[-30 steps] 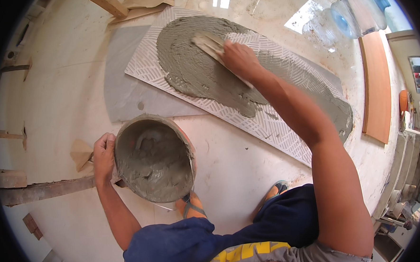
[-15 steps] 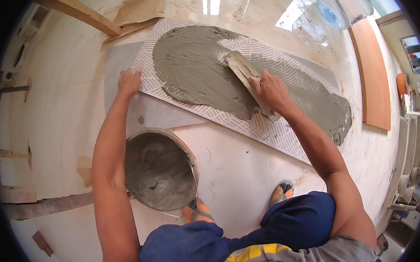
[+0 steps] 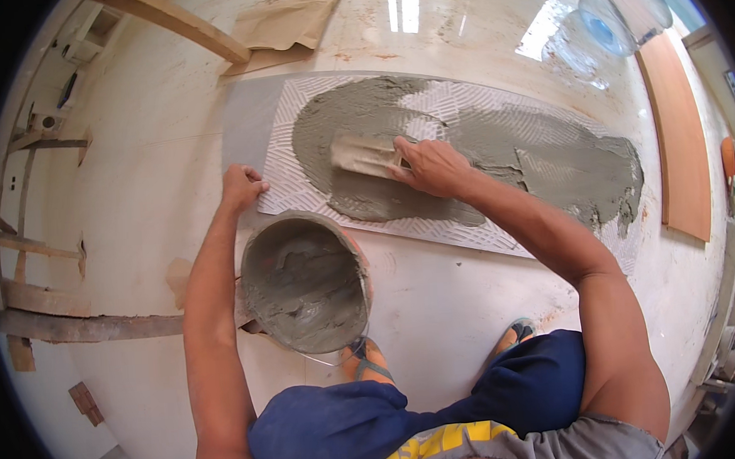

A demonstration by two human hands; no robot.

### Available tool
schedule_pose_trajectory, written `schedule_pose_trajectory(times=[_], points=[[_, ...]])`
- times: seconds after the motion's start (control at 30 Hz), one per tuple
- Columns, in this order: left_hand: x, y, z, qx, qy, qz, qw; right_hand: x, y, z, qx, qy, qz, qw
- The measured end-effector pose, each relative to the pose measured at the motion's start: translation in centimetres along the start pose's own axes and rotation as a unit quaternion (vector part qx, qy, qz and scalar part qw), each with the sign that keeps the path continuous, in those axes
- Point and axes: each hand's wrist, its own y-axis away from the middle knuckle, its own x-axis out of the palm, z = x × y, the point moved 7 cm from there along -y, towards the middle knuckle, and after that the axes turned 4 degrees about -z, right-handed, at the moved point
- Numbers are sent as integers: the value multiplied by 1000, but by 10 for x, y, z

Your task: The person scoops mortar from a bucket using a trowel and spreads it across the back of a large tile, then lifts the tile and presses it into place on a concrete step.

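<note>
Mortar (image 3: 316, 128) could be thinning if the right hand (image 3: 435, 168), gripping the trowel (image 3: 359, 157), is overpressing; cannot tell if left hand (image 3: 243, 189) is gripping.

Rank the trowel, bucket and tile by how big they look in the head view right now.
1. Tile
2. Bucket
3. Trowel, partly covered by the right hand

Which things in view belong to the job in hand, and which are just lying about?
In the job:
trowel, held in the right hand
grey paste
patterned tile, with the left hand at its edge
bucket of paste

Apparently just lying about:
clear bottle
wooden plank
brown paper
</note>
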Motion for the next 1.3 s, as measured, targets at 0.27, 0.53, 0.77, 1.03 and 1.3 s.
schedule_pose_trajectory(times=[0.27, 0.53, 0.77, 1.03, 1.3], points=[[8, 15, 15, -24, 110, -62, 992, 22, -68, 48, -237, 137, 139, 952], [3, 11, 14, -20, 83, -35, 996, 46, -134, 98, -272, 178, 150, 934], [2, 11, 13, -115, 248, 5, 962, 42, -157, 80, -123, 61, 66, 988], [0, 25, 13, -1, 138, -43, 990, 41, -121, 53, 2, -71, 36, 997], [12, 16, 22, 23, 165, -71, 983, 50, -141, 55, 43, -100, 44, 993]])
